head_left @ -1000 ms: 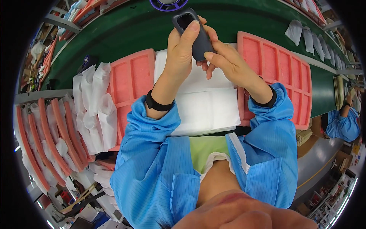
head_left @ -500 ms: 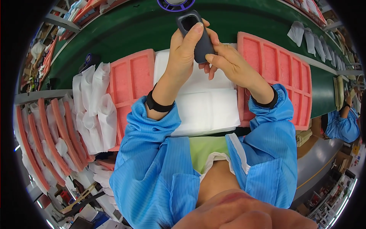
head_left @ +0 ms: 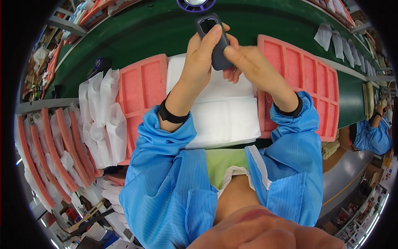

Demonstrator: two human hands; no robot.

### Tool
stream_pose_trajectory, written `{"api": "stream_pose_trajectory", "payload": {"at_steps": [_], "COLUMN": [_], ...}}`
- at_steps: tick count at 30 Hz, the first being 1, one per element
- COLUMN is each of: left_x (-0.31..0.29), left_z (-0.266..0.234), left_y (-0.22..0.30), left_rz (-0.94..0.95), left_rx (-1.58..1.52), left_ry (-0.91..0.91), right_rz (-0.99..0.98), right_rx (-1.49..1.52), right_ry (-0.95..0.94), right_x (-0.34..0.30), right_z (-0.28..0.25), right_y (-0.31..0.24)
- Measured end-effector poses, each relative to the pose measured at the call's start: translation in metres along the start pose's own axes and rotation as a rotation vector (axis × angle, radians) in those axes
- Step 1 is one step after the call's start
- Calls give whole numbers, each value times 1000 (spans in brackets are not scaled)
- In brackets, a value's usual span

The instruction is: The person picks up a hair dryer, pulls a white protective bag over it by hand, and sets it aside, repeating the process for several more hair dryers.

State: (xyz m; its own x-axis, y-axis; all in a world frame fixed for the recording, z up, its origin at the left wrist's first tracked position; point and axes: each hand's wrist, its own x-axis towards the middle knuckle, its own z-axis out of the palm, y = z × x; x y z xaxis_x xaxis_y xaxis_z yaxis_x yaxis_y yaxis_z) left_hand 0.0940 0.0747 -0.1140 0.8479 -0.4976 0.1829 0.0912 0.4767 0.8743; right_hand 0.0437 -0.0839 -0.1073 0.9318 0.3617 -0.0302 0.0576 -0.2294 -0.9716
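Observation:
Out in front of me, over the green table, my left hand (head_left: 203, 49) is closed around a dark grey, rounded handheld device (head_left: 220, 53). A glossy black oval recess shows at its far end, with my left thumb lying beside it. My right hand (head_left: 253, 65) is at the device's right side, slightly blurred, its thumb against the edge and its fingers curled below the near end. Beneath my hands lies a stack of white foam sheets or pouches (head_left: 222, 120). Just beyond the device is a round part with a purple spoked ring (head_left: 196, 7).
Pink foam trays with compartments stand left (head_left: 143, 83) and right (head_left: 298, 74) of the white stack. White-wrapped pieces (head_left: 103, 116) lie at the left, near a rack of pink foam trays (head_left: 58, 149). Another person's blue sleeve (head_left: 373, 135) shows at far right.
My right hand has shifted and turned over the device's right edge, its thumb moving up along it. The left hand and the device have moved very slightly right.

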Motion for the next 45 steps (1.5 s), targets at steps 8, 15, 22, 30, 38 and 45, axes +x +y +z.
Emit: {"api": "stream_pose_trajectory", "payload": {"at_steps": [8,15,22,30,38,45], "left_x": [2,-10,-15,-11,12,5], "left_z": [0,13,9,12,-14,-18], "left_y": [4,-9,-2,-9,-14,-4], "left_rz": [46,251,169,145,136,-258], "left_rx": [-12,124,2,65,205,236], "left_ry": [85,188,143,81,-26,-351], "right_rz": [-156,-188,-120,-244,-147,-526], "right_rx": [135,110,229,233,-448,-10], "right_ry": [248,245,190,421,333,358], "right_x": [3,4,1,9,8,16], "right_z": [10,31,28,39,-24,-29], "right_y": [-10,5,-6,5,0,-28]}}
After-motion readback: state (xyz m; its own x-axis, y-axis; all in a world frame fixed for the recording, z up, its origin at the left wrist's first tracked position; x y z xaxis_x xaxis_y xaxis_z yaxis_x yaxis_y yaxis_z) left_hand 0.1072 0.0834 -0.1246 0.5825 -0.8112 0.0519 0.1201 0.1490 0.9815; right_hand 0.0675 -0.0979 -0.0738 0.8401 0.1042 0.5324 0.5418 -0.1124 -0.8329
